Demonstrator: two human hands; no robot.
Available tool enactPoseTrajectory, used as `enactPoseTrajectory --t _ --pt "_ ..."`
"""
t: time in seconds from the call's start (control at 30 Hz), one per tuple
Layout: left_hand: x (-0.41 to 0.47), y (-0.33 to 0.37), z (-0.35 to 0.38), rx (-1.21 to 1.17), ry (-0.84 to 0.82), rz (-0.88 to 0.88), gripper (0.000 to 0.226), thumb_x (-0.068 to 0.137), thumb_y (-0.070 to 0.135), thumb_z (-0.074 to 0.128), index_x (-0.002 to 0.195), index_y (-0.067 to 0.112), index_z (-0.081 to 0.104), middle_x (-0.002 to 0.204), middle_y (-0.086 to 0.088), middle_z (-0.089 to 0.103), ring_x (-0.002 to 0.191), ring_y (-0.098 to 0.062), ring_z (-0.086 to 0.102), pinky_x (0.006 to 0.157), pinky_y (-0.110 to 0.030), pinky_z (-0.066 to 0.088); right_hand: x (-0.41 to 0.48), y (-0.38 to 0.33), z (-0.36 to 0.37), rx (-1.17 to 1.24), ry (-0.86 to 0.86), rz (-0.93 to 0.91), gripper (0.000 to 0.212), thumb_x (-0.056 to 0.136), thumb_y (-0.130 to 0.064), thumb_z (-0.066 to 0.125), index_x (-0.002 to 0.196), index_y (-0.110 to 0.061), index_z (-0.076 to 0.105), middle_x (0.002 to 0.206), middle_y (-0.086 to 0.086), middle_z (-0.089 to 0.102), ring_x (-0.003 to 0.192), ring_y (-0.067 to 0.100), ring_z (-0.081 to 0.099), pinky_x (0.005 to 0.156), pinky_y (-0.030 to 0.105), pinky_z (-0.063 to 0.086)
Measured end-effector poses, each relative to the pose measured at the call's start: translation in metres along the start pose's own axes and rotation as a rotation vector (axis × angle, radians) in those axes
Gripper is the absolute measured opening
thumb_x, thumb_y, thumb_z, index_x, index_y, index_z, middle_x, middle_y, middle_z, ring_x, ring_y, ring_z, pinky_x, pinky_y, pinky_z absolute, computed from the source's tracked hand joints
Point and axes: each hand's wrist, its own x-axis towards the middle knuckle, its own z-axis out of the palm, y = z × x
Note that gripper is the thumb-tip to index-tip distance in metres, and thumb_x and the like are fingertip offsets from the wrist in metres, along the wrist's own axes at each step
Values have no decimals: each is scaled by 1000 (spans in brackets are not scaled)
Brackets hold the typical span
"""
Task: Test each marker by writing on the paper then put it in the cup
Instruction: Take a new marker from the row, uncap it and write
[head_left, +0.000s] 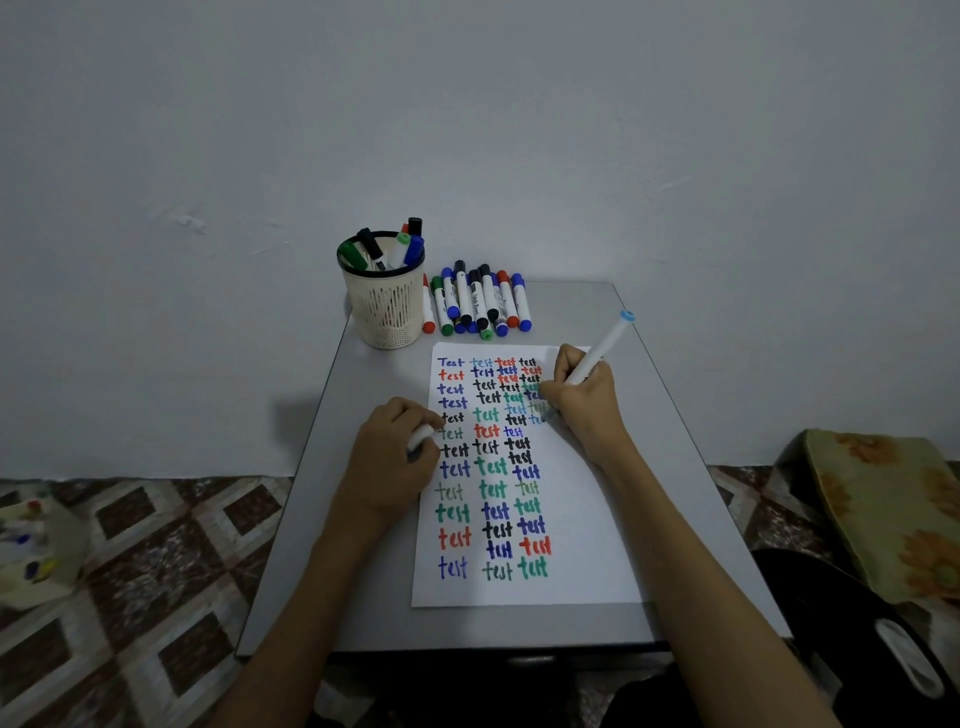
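My right hand (584, 402) grips a white marker with a light blue end (605, 345), its tip down on the white paper (587, 519) near the right column of words. The paper is covered with "test" written in several colours. My left hand (395, 457) rests at the paper's left edge, fingers curled round a small white marker cap (420, 436). A cream mesh cup (387, 306) stands at the table's far left and holds several markers. A row of capped markers (480, 304) lies just right of the cup.
The small grey table (675, 467) stands against a pale wall. A patterned tiled floor lies to the left, with a bag of coloured items (31, 545) on it. A floral cushion (893, 499) and a dark object sit at the right.
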Motion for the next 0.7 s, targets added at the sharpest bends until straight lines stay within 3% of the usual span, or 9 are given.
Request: enactPoseTrajectory --t 0.1,0.27,0.43,0.7 --pt "0 0 0 2 1 5 24 79 19 49 93 8 65 93 -3 57 84 -14 52 72 -12 37 0 -1 -1 3 3 -1 30 74 15 63 66 -5 43 62 11 43 58 19 47 51 21 47" --pt "0 0 0 9 -3 4 23 79 18 49 93 9 65 93 -3 57 83 -13 51 72 -12 36 1 2 -2 8 53 5 33 74 14 62 65 -8 40 64 14 43 62 26 47 53 25 48" --pt "0 0 0 10 2 9 25 79 19 49 93 8 65 93 -4 57 84 -13 52 72 -11 36 -1 -1 -1 28 64 -11 35 77 16 58 65 -10 38 60 10 40 52 9 47 49 15 44" --pt "-1 1 0 -18 37 0 29 77 17 54 103 7 61 96 -5 60 83 -14 53 71 -11 37 1 2 0 2 18 -8 36 76 16 59 64 -10 36 61 10 39 62 24 44 52 19 46"
